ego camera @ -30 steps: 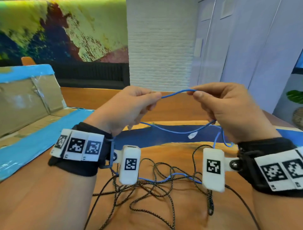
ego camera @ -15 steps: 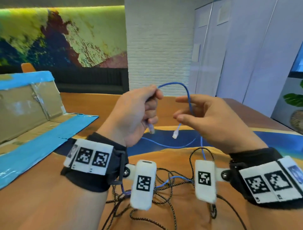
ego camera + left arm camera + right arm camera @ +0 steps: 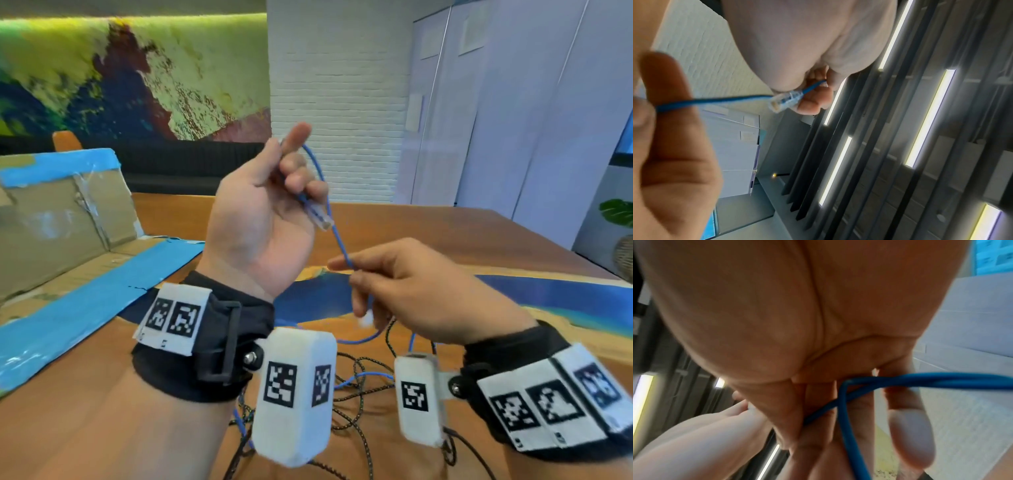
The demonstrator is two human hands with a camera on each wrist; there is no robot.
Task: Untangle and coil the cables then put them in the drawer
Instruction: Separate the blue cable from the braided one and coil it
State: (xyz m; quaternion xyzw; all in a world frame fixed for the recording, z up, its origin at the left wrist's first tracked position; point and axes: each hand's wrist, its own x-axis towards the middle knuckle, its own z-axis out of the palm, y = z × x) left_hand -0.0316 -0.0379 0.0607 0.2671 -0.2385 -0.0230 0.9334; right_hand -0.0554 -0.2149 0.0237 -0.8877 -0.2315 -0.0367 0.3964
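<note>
My left hand is raised, palm toward me, and grips the blue network cable near one end. Its clear plug sticks out below the curled fingers. The cable arcs over my index finger and drops to my right hand, which pinches it lower down between thumb and fingers. In the right wrist view the blue cable crosses itself over my fingers. A second white plug hangs under the right hand. The rest of the blue cable lies tangled with a black braided cable on the table.
The wooden table has a blue painted band across it. An open cardboard box with blue tape lies at the left. White cupboard doors and a brick wall stand behind. No drawer is in view.
My left hand rose and turned palm toward me, still holding the plug end. My right hand dropped lower and closed from loose fingers into a pinch on the cable.
</note>
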